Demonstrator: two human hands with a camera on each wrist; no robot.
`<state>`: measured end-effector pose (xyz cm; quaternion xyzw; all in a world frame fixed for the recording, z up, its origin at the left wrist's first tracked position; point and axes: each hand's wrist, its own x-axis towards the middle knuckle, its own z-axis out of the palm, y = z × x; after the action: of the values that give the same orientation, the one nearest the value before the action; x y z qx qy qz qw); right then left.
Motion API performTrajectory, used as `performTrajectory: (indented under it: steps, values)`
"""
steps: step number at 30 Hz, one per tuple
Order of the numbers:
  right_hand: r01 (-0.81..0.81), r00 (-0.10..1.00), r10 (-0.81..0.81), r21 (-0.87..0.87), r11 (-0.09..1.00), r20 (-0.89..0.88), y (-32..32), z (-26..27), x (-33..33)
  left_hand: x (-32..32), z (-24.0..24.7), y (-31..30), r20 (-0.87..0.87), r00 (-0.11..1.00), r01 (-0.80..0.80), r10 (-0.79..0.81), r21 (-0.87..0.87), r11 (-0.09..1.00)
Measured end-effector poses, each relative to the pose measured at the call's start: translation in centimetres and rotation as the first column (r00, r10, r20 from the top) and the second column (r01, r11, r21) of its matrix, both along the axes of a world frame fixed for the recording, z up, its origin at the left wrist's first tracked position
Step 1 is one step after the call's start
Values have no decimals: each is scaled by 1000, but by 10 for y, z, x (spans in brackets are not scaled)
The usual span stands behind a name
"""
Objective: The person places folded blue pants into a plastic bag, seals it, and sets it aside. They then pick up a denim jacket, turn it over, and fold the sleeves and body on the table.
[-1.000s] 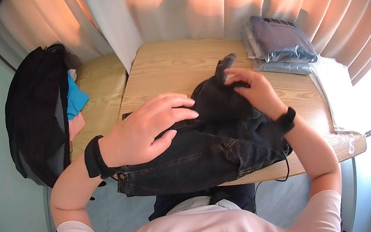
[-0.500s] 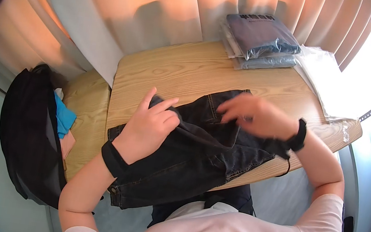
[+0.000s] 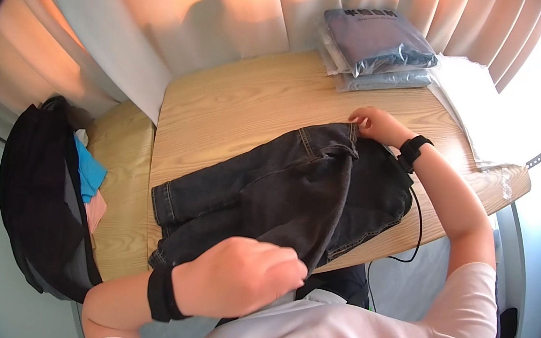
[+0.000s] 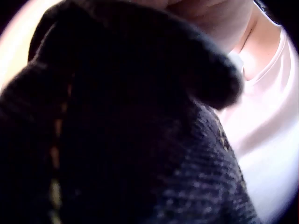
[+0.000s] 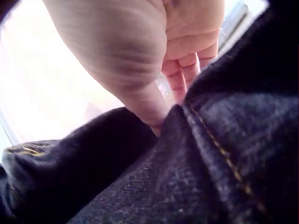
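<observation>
A pair of dark denim jeans [image 3: 250, 187] with tan stitching lies across the wooden table, a part of it drawn up towards the person. My left hand [image 3: 242, 278] is over the near edge, fingers curled round the raised denim. Dark cloth [image 4: 201, 149] fills most of the left wrist view, its folded edge close to the person's shirt. At the far right end of the jeans, my right hand [image 3: 383, 127] pinches the stitched edge. The right wrist view has the thumb against the denim [image 5: 140, 186], with the fingertips partly hidden behind it.
Clear-bagged folded clothes [image 3: 382, 45] are stacked at the back of the table, beside white plastic sheets [image 3: 462, 100]. On the left stands a black bag [image 3: 43, 197] with blue cloth [image 3: 88, 168] by it. A black cord [image 3: 419, 228] hangs at the right edge.
My left hand has come down and back towards the body, drawing denim with it. The right hand has moved to the far right edge of the jeans, which now lie more spread out.
</observation>
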<state>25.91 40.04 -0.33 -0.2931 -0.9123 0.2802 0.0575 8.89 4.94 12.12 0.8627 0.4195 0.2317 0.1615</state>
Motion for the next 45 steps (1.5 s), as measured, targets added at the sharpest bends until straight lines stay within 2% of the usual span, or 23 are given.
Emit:
performTrajectory:
  steps: [1,2,3,6,9,11,12,13,15,17,18,20,23,24,26,31,33,34,35,36,38,41,45]
  values:
    - [-10,1000,10,-5,1000,5,-6,6,1,-1,-8,5,103,994,-32,36,-39,999]
    - [-80,992,93,150,985,-85,-15,10,4,-3,-13,10,204,976,-63,79,-83,995]
    - [-136,968,192,306,942,-162,-28,18,6,-6,-15,12,205,970,-108,126,-96,989]
    - [-370,915,403,330,868,-32,-94,73,-1,-10,-12,13,247,945,-174,214,-174,969]
    - [-559,804,594,301,773,-33,-141,77,-5,-9,-6,10,321,914,-189,247,-202,961]
    - [-614,766,643,322,721,20,-147,69,-11,-11,-6,6,323,933,-124,156,-119,985]
    - [-630,753,658,311,711,21,-146,66,-12,-21,-7,3,236,963,-129,127,-5,992]
    - [-578,797,598,182,796,-87,-144,63,-13,-33,-1,-1,196,968,-179,160,87,980]
    - [-441,882,386,-181,879,-271,-141,65,-13,-68,-1,-12,180,905,-401,386,56,914]
    - [-337,917,245,-281,899,-314,-131,71,-9,-109,-11,-22,43,813,-566,581,-174,806]
    - [-346,915,256,-281,895,-312,-125,70,-8,-126,-24,-29,45,806,-575,590,-175,799]
    - [-352,869,313,-34,935,-384,-115,64,-4,-151,-54,-40,-283,785,-584,552,-37,811]
    - [-297,906,279,-9,955,-319,-105,54,7,-162,-83,-48,-412,739,-602,534,-46,797]
    - [-300,906,283,-7,954,-316,-104,55,8,-160,-83,-45,-377,753,-579,540,11,815]
    - [-307,940,272,-164,937,-209,-104,58,11,-166,-89,-40,-368,763,-574,531,-8,819]
    - [-330,926,307,-76,941,-220,-101,63,25,-173,-79,-35,-268,777,-589,569,6,808]
    - [-335,921,321,-27,942,-221,-101,75,28,-167,-60,-38,-186,781,-569,597,183,801]
    - [-386,918,365,-134,913,-155,-104,87,25,-163,-53,-41,-228,781,-549,582,195,813]
    - [-425,905,414,-242,872,-94,-106,94,22,-159,-54,-43,-226,782,-549,581,193,813]
    - [-424,905,414,-242,873,-94,-108,90,19,-152,-56,-45,-245,800,-532,548,131,836]
    - [-479,869,488,-381,791,-80,-112,74,13,-149,-70,-52,-251,850,-468,464,47,882]
    - [-511,844,536,-364,778,-40,-112,52,8,-144,-85,-55,-348,837,-507,421,-208,836]
    - [-487,860,507,-407,773,-64,-140,91,5,-127,-60,-48,-356,828,-483,434,-60,873]
